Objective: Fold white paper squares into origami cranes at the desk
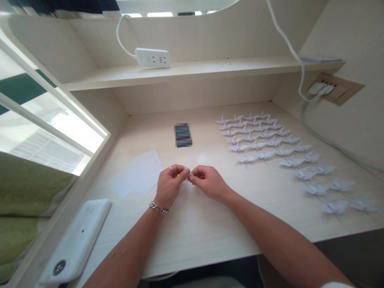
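Note:
Between my fingertips, over the middle of the desk, is a small piece of folded white paper (187,174), mostly hidden by the fingers. My left hand (172,182), with a ring and a chain bracelet (159,208), pinches it from the left. From the other side my right hand (208,181) pinches it between thumb and forefinger. Several flat white paper sheets (138,176) lie overlapping just left of my left hand. To the right, rows of folded white paper cranes (264,140) stand on the desk.
A small dark pixelated object (183,135) lies beyond my hands. A long white device (78,240) rests at the left edge. On the shelf (204,71) sits a white power strip (152,58). White plugs (321,88) fill a wall socket at right, with cables hanging down.

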Demonstrator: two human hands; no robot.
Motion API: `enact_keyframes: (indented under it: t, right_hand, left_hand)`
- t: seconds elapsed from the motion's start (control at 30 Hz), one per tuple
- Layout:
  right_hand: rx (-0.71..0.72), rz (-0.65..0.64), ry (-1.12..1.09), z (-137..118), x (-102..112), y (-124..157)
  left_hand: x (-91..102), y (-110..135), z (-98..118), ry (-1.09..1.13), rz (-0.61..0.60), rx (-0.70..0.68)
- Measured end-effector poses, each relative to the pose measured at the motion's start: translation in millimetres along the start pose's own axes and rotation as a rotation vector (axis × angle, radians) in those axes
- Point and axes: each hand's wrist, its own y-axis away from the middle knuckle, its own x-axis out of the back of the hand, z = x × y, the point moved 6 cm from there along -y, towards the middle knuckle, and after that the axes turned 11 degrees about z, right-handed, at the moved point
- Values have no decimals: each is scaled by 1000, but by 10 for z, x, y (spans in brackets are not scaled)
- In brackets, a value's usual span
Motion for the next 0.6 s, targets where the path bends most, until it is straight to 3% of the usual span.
enact_keyframes:
  t: [0.37, 0.5, 0.6]
  right_hand:
    - [25, -20, -24, -23, -13, 9]
    - [18, 49, -14, -28, 48, -10]
    - [-9, 11, -117, -14, 48, -24]
  left_hand:
    - [2, -16, -59, 93, 35, 66]
    - [-21, 0, -88, 110, 18, 132]
    - [-36, 10, -90, 192, 3, 174]
